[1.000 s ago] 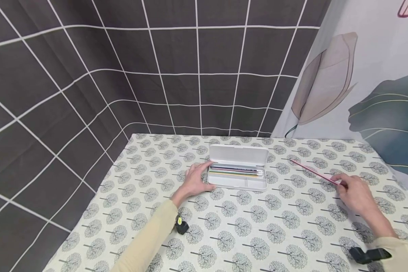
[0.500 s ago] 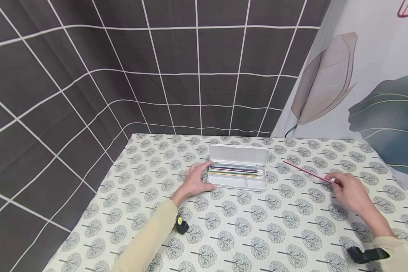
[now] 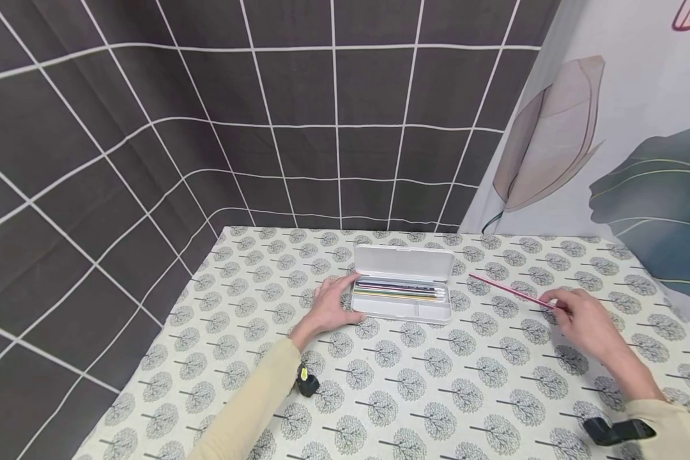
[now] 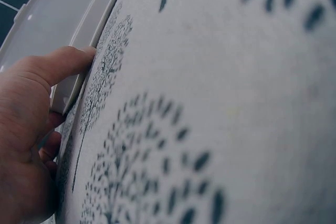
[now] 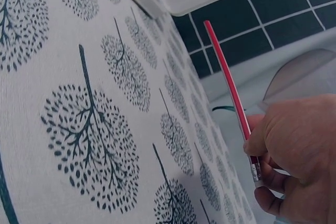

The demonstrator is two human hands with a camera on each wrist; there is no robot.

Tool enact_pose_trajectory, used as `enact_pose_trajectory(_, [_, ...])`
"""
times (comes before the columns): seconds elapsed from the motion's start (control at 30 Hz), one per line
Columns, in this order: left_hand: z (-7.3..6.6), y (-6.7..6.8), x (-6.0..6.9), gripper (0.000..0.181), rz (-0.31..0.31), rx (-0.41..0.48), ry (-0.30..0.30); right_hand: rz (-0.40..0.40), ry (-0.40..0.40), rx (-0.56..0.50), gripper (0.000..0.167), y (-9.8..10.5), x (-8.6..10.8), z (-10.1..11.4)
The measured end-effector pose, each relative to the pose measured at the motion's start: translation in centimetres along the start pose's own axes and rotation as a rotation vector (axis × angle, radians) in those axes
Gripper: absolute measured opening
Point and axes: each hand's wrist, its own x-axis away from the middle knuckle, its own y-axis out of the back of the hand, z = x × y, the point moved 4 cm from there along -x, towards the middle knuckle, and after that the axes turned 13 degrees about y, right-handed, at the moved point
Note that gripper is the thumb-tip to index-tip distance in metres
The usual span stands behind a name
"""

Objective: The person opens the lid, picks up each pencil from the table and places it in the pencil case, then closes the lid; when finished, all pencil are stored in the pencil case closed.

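Note:
On the table lies a white pencil case with its lid raised. Several pencils of different colours rest side by side in its rear compartment. My left hand grips the case's left end, thumb at the front edge and fingers at the back; the left wrist view shows the thumb on the rim. To the right of the case, my right hand pinches a red pencil near its eraser end. The pencil's far end points left toward the case, apart from it.
A cloth with printed trees covers the table. Behind it hangs a dark curtain with white grid lines, and a white curtain with leaf prints hangs at the right. Both wrists wear black camera mounts.
My right hand has moved left with the red pencil, whose far end is now closer to the case. The left hand and the case have stayed where they were.

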Motion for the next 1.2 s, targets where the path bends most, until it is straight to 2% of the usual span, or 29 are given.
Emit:
enact_pose_trajectory(0.37, [0.0, 0.0, 0.1, 0.098, 0.001, 0.002, 0.005, 0.032, 0.010, -0.037, 0.034, -0.3, -0.8, 1.2])
enact_pose_trajectory(1.2, [0.1, 0.0, 0.0, 0.098, 0.001, 0.003, 0.007, -0.034, 0.155, -0.060, 0.039, -0.8, -2.4, 3.1])
